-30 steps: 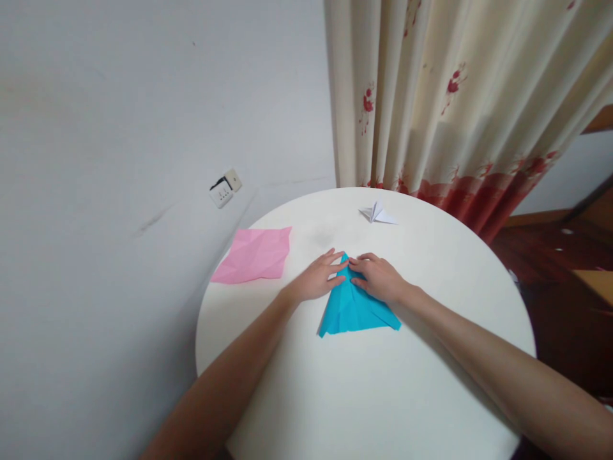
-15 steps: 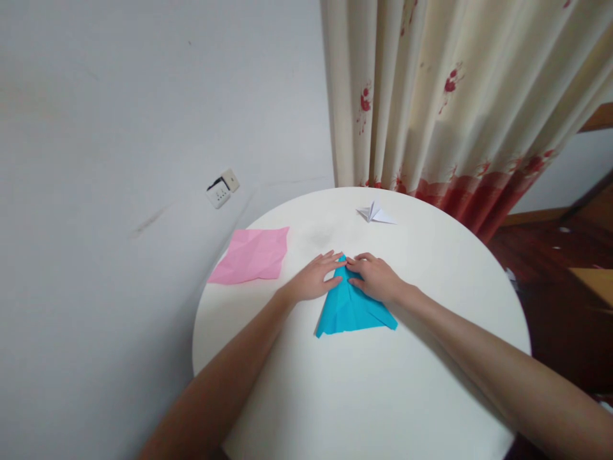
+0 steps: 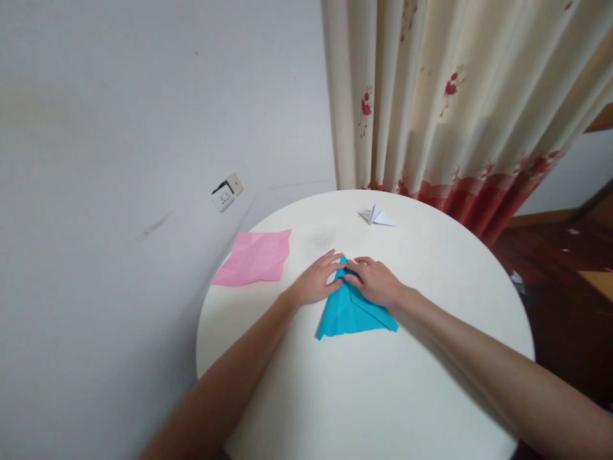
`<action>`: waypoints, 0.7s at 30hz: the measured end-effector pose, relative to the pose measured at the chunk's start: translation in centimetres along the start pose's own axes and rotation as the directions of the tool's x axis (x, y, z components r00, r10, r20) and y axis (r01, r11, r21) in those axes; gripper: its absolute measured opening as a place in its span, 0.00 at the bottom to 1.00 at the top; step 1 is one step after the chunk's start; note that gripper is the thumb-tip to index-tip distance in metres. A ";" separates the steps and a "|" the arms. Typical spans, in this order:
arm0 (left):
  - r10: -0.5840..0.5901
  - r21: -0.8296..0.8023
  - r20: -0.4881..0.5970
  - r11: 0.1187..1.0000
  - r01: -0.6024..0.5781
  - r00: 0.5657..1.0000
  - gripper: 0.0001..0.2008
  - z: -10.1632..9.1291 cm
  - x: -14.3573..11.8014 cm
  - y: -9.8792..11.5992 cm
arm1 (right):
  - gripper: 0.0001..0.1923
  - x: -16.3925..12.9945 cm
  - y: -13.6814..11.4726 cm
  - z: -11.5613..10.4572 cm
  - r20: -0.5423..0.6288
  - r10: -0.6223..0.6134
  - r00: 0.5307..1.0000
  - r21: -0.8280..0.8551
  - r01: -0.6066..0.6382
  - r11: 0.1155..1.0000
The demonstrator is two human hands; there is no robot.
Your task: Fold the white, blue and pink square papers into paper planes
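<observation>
Two-handed, pressing folded blue paper (image 3: 352,314) near its tip, with fingers (image 3: 334,285) apart — likely light, tearable; best held along creases.

**Folded Blue Paper (image 3: 353,317) on Round White Table (image 3: 383,390)**

A person's left hand (image 3: 313,281) and right hand (image 3: 377,282) touch the paper near its tip. A pink sheet (image 3: 256,257) lies at the left edge; a white paper plane (image 3: 380,218) sits toward the far edge, before a red-flowered cream curtain (image 3: 431,96).
</observation>
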State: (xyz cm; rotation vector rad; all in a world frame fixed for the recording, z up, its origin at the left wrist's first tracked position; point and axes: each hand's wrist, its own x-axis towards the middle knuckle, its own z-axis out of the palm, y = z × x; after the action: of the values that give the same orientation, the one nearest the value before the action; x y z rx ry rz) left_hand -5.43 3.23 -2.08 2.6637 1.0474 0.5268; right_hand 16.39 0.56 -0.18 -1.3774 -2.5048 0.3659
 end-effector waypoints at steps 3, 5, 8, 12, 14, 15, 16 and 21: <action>-0.033 0.016 -0.031 0.999 0.033 0.999 0.19 -0.2 -0.1 0.0 | 0.26 -0.1 -0.1 -0.1 -0.001 -0.010 1.000 -0.004 0.010 1.000; -0.036 0.018 -0.017 0.999 0.037 0.999 0.19 -0.3 -0.1 -0.1 | 0.25 -0.3 -0.2 -0.3 0.008 -0.035 0.999 0.003 0.035 0.999; -0.023 0.004 0.021 1.000 0.022 1.000 0.20 -0.4 0.0 -0.3 | 0.24 -0.5 -0.3 -0.5 0.029 -0.055 0.998 0.049 0.053 0.997; -0.009 0.002 0.048 1.000 0.009 0.999 0.21 -0.6 0.3 -0.3 | 0.24 -0.6 -0.3 -0.4 0.028 -0.033 0.999 0.084 0.030 0.996; -0.011 0.022 0.056 1.000 0.009 0.998 0.21 -0.6 0.3 -0.1 | 0.23 -0.6 -0.3 -0.3 0.026 -0.039 0.999 0.067 0.037 0.997; -0.012 0.036 0.059 0.999 0.010 0.998 0.21 -0.6 0.3 0.0 | 0.23 -0.6 -0.2 -0.3 0.026 -0.042 0.999 0.057 0.041 0.998; -0.013 0.053 0.060 0.999 0.010 0.998 0.21 -0.5 0.3 0.2 | 0.22 -0.5 -0.2 -0.2 0.025 -0.045 0.999 0.047 0.043 0.998; -0.034 0.116 0.047 0.993 0.028 0.998 0.24 0.0 0.4 0.9 | 0.20 -0.6 -0.2 -0.3 0.023 -0.038 0.999 0.025 0.037 0.999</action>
State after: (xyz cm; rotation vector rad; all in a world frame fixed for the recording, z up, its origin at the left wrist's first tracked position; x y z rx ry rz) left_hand -4.62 2.86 -1.63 2.7396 1.1362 0.4044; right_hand 16.63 0.00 0.16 -1.3224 -2.5332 0.4058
